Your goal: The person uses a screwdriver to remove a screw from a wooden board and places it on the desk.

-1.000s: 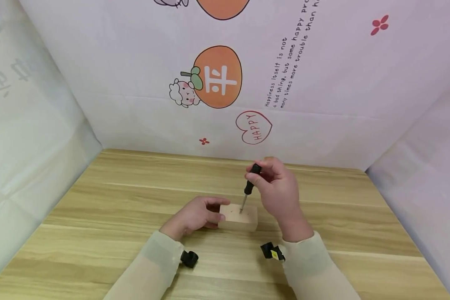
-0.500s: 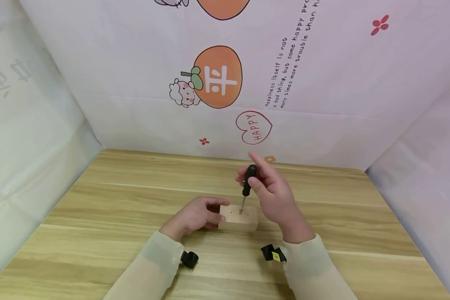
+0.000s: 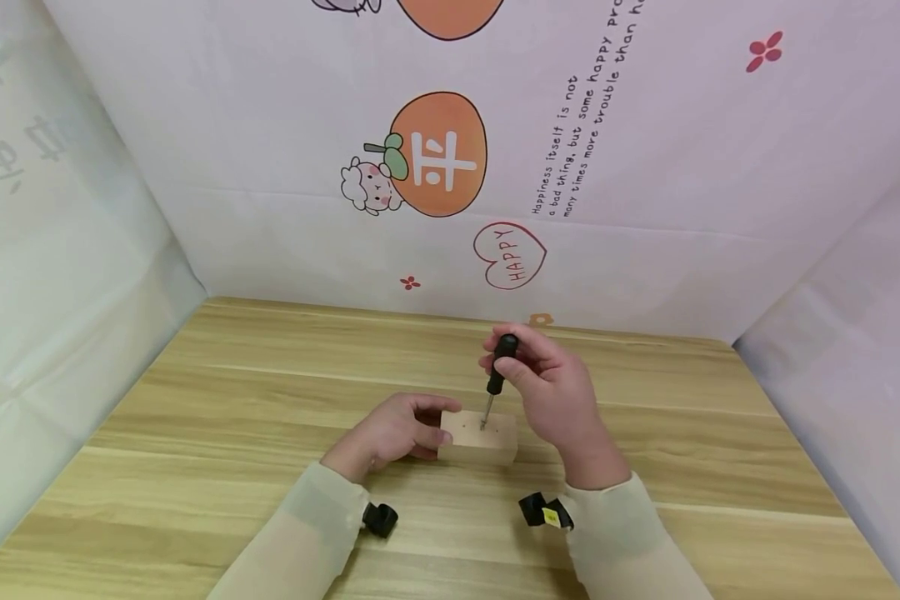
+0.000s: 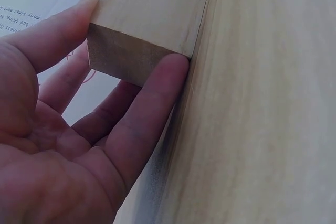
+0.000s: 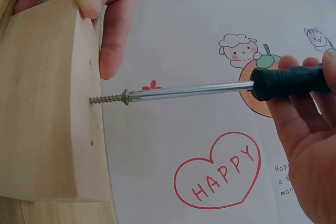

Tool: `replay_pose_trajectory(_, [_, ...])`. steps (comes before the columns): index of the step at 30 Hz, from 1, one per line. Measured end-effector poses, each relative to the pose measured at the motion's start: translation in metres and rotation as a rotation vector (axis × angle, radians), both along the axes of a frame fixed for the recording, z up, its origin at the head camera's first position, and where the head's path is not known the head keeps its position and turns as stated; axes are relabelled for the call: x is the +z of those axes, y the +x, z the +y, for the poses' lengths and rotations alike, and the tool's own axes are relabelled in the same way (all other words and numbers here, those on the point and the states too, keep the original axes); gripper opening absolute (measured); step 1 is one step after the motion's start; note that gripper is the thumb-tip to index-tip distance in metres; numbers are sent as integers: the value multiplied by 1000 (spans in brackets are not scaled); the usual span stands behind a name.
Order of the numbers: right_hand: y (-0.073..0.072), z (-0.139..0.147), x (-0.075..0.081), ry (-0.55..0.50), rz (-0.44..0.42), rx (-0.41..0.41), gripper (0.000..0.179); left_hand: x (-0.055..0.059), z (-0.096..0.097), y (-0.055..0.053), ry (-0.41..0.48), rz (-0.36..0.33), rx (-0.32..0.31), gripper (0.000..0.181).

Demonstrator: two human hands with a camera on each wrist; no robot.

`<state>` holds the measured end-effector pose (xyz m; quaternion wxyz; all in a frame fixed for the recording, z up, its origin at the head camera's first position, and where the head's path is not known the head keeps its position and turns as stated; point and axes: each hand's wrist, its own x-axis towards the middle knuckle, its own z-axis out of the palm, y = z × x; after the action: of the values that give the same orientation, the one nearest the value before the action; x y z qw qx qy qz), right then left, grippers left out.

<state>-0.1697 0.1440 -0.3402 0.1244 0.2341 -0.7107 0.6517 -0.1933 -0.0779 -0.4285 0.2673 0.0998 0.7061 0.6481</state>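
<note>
A pale wooden block (image 3: pixel 477 451) lies on the wood-grain table, with small holes in its top face. My left hand (image 3: pixel 398 429) grips the block's left end, thumb and fingers around its corners. With my right hand (image 3: pixel 562 396) I hold a screwdriver (image 3: pixel 498 375) by its black handle. In the right wrist view, the screwdriver shaft (image 5: pixel 189 91) meets the head of a brass-coloured screw (image 5: pixel 109 99). That screw stands in the middle hole with most of its thread exposed. A hole shows on either side of it.
A white printed sheet (image 3: pixel 270 183) hangs behind the table (image 3: pixel 270 367), close to its back edge. White sheets also stand at both sides. A black wrist camera (image 3: pixel 379 520) sits at the left cuff, another (image 3: pixel 544 510) at the right.
The right hand's fingers opened away from the screwdriver handle, index finger extended, then curled back around it. The handle's tilt shifted slightly. The left hand and block stay in place.
</note>
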Motion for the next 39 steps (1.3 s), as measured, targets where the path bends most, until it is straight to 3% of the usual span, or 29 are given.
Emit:
replay_pose_trajectory(4, [0,-4,-1,25,35,-84,29,-1,0,0,-1,-1,-1,45])
replay_pose_trajectory(6, [0,-5,-3,27,68,-88,35,-1,0,0,-5,3,-3,45])
replay_pose_trajectory(11, [-1,-4,-7,27,113,66,47,0,0,1,-9,5,-1,45])
replay_pose_trajectory(15, [-1,-1,-5,25,75,185,39,0,0,1,-3,0,1,45])
replay_pose_trajectory(17, [-1,2,-4,19,65,202,36,-1,0,1,-6,0,2,45])
replay_pose_trajectory(27, [-2,0,-4,-71,49,31,28,-3,1,0,12,-16,26,45])
replay_pose_trajectory(34, [2,-11,-2,-49,91,-179,31,-3,1,0,8,-11,26,45])
replay_pose_trajectory(36, [2,-11,-3,-32,104,-172,30,-3,1,0,4,-14,27,45])
replay_pose_trajectory(39, [1,-7,-4,-14,139,-78,28,-2,2,1,1,-18,29,45])
